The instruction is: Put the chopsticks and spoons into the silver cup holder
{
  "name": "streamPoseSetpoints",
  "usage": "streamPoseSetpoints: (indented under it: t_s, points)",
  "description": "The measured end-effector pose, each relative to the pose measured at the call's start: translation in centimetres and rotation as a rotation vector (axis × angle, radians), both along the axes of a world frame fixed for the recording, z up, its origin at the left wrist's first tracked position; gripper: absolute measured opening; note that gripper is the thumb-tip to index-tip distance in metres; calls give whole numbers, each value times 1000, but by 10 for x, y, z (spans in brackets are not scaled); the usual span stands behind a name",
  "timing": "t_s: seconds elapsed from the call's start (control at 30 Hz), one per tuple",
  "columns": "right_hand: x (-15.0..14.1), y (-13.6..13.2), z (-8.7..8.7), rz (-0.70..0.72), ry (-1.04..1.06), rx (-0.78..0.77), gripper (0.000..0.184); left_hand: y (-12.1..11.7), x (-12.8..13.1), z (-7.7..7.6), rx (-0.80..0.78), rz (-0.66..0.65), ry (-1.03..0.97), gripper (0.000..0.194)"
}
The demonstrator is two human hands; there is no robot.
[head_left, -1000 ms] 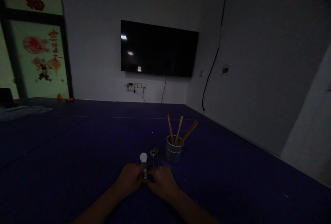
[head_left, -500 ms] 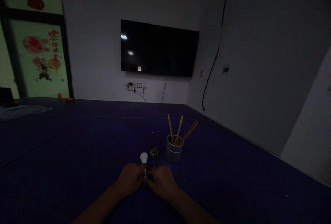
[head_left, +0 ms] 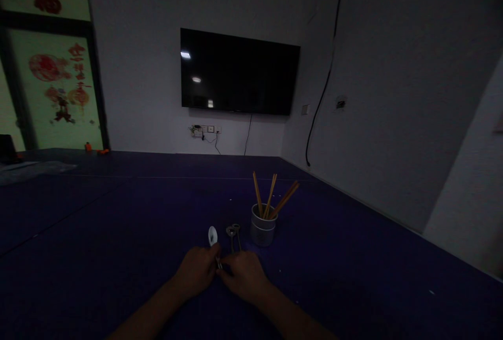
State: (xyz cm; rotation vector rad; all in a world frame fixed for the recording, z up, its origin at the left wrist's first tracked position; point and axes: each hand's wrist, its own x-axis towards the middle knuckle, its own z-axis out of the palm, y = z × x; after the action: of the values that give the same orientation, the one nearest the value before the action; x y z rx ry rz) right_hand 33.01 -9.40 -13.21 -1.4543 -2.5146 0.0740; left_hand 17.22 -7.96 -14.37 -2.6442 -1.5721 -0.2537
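A dark purple worktop (head_left: 129,235) fills the dim room. Left hand (head_left: 197,267) and right hand (head_left: 244,273), fingers closed, pinch the white spoon (head_left: 212,234) between them; a loose pinch could drop it against the metal spoons (head_left: 231,233) just beside. The cup (head_left: 262,234) holds leaning chopsticks (head_left: 269,198); an elbowing sleeve-side sweep could tip it.

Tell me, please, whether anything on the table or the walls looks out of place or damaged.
Two things look slightly odd: a black cable hangs down the right wall, its lower end seemingly plugged into nothing, and small pale specks, perhaps debris, lie scattered on the table.
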Motion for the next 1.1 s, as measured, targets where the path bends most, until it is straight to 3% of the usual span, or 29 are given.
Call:
streamPoseSetpoints:
  t_s: [0.53,1.1]
  points:
    - [-1,4,-1,-31,-54,25,29,0,1,0,-1,-22,-39,16]
    - [2,5,-1,-52,96,62,29,4,0,-1,59,16,-62,18]
